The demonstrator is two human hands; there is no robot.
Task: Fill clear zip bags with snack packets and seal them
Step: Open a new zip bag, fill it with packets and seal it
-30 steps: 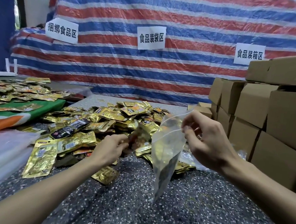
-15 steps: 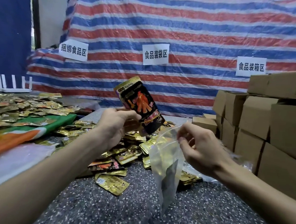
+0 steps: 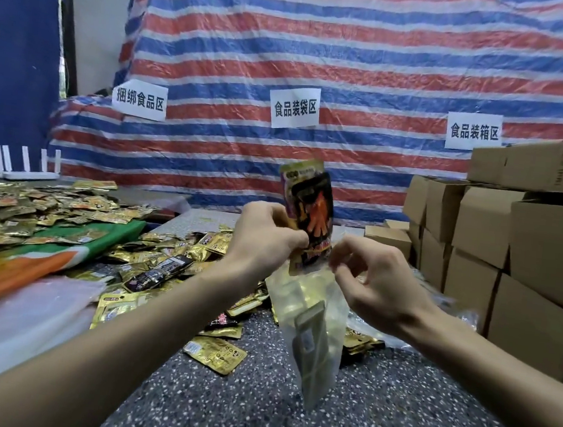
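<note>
At frame centre, the left hand [image 3: 263, 242] grips a black-and-gold snack packet [image 3: 309, 216] upright, its lower end in the mouth of a clear zip bag [image 3: 309, 340]. The right hand [image 3: 374, 284] pinches the bag's rim. Loose packets [image 3: 152, 259] litter the speckled tabletop [image 3: 391, 413] at left.

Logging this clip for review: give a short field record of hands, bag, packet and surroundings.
left hand: grips black-and-orange foil snack packet, upright, lower end at bag mouth
right hand: pinches rim of clear plastic zip bag
bag state: hanging, unsealed, partly filled
surface: speckled grey table, gold foil packets heaped left
right edge: stacked brown cardboard boxes
</note>
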